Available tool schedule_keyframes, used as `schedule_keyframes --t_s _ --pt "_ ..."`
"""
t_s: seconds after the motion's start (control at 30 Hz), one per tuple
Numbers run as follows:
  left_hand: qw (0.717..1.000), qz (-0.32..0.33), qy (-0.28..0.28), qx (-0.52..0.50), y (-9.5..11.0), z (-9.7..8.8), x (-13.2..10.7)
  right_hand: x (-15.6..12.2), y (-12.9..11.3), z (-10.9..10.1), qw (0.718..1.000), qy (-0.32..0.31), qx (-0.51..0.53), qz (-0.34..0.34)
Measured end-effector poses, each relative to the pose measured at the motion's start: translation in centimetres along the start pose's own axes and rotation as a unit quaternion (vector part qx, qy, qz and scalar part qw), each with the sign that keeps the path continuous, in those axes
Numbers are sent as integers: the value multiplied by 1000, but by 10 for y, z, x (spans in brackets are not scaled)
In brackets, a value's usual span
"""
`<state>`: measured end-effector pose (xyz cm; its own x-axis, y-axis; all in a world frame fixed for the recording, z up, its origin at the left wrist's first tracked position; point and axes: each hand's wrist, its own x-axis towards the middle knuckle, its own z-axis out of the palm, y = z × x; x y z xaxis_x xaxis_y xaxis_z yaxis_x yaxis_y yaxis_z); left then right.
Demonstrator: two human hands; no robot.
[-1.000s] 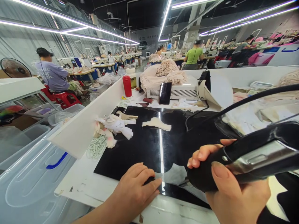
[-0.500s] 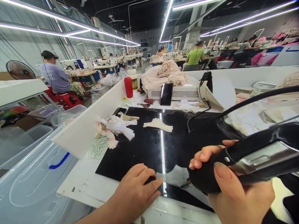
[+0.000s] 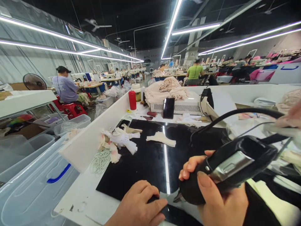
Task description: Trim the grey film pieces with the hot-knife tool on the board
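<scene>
Over the near side of the white bench [image 3: 78,198], gripping a black handheld power tool [image 3: 230,169] with the right hand [image 3: 222,204], fingers wrapped round its body. Pointing its metal tip [image 3: 179,197] down at a pale grey piece [image 3: 169,198] on the glossy black sheet [image 3: 134,171]. Resting the left hand [image 3: 142,205] just beside that tip with bent fingers, over a dark object [image 3: 153,198]; cannot tell whether held or only touched. Facing, farther up the sheet, a cream cut piece [image 3: 162,138], with perforated white scraps [image 3: 124,138] and tangled pale green cord [image 3: 101,160] to its left
</scene>
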<state>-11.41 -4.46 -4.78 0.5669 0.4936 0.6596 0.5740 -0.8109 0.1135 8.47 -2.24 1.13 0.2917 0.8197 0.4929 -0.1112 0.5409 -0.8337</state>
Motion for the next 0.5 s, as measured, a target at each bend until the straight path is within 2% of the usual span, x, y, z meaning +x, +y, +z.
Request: schedule_keyframes --t_s 0.1,0.23,0.3,0.5 --pt "1000 11 17 12 -6 6 -2 -3 -1 12 1000 4 10 4" --pt "1000 11 2 3 -11 10 -8 -10 -10 29 994 81 33 72" --pt "1000 8 -7 -6 -12 11 -9 -11 -11 30 991 96 34 85" --pt "1000 -7 -13 -13 -5 3 -3 -2 4 5 1000 -19 7 -2"
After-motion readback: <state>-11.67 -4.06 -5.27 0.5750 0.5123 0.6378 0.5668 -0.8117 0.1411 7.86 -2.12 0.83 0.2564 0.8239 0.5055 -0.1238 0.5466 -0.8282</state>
